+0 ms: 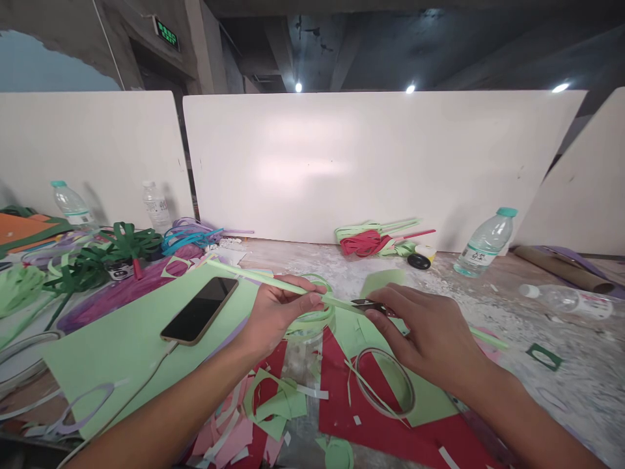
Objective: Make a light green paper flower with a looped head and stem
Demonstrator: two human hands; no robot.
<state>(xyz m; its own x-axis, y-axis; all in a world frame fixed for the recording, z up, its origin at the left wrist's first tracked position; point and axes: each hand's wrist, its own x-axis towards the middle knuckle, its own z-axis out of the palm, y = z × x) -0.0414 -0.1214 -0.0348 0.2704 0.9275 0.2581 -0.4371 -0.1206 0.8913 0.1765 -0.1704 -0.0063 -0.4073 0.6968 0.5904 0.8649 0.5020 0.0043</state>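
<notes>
The left hand [283, 307] pinches a pale green paper stick [344, 303] between thumb and fingers, in front of the person and above the tabletop [576, 384]. The stick slants from upper left down toward the right hand [430, 319], whose fingers are curled around a small dark cutting tool [361, 304]. The tool's tip meets the stick's near end; the fingers hide the rest of it.

Just below the left fingers lies a coil of light green paper strips [312, 320]. Nearer the person, a tape roll [412, 394] rests over red card [342, 413] and green paper, with green scraps [288, 402] and pink scraps [232, 426] to its left.

Beyond the left forearm, a smartphone [200, 309] with a white cable [144, 381] lies on a large light green sheet [112, 345].

Farther out are a bundle of red and green strips [364, 242], a black-lidded jar [420, 260] and an upright, teal-capped bottle [486, 242], before a white panel [381, 156].
</notes>
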